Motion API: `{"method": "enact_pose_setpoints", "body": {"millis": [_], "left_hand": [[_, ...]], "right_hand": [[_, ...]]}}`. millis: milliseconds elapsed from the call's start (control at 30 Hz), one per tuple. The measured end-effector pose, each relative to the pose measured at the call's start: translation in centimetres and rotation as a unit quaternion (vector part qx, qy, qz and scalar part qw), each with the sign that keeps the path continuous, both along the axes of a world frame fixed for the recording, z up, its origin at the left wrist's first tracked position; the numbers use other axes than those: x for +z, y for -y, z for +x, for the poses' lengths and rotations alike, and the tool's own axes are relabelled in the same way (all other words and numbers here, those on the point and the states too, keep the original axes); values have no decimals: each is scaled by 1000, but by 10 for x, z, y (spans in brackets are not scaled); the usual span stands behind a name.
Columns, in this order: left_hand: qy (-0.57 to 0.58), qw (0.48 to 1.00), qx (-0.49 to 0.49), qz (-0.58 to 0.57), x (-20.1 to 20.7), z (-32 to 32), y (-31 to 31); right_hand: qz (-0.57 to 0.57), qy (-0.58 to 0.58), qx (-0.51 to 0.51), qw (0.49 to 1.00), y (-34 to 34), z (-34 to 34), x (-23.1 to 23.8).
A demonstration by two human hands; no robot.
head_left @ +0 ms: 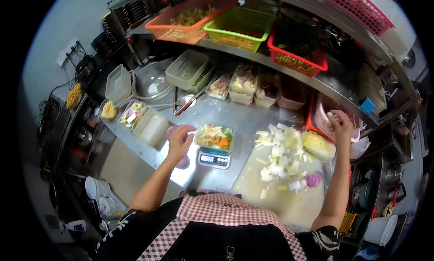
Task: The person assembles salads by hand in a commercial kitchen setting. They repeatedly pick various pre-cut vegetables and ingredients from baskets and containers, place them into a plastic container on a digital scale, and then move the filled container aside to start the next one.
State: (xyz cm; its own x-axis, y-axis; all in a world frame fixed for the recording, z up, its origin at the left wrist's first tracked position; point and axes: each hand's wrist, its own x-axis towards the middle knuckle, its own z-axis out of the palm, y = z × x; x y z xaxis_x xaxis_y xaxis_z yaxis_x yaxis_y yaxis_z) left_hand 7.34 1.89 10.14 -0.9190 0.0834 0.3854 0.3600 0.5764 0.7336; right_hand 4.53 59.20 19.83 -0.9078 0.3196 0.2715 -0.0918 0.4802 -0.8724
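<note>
A clear container of mixed cut vegetables sits on a small digital scale. Just left of it hovers my left hand, fingers bent but apart, with nothing in them that I can see. Purple onions lie beside and under that hand. Over the pink basket at the right is my right hand, its fingers closed on a small pale piece too small to name. White and pale yellow chopped vegetable pieces, half a napa cabbage and a cut purple onion lie on the cutting board.
An empty tub, a tub of mixed vegetables and a glass bowl stand at the left. Red-handled tongs lie behind the scale. Several filled tubs line the back, below a shelf with an orange basket and others.
</note>
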Motion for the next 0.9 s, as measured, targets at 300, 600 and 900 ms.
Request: {"method": "enact_pose_setpoints", "body": {"millis": [300, 600, 900], "left_hand": [[-8, 992, -122, -33, -32, -48, -31], [-50, 974, -218, -32, -37, -54, -33], [-47, 959, -254, -118, -55, -52, -41]], "right_hand": [[-49, 151, 294, 942, 299, -7, -88], [64, 118, 259, 957, 311, 5, -120], [79, 78, 152, 982, 335, 62, -136]]}}
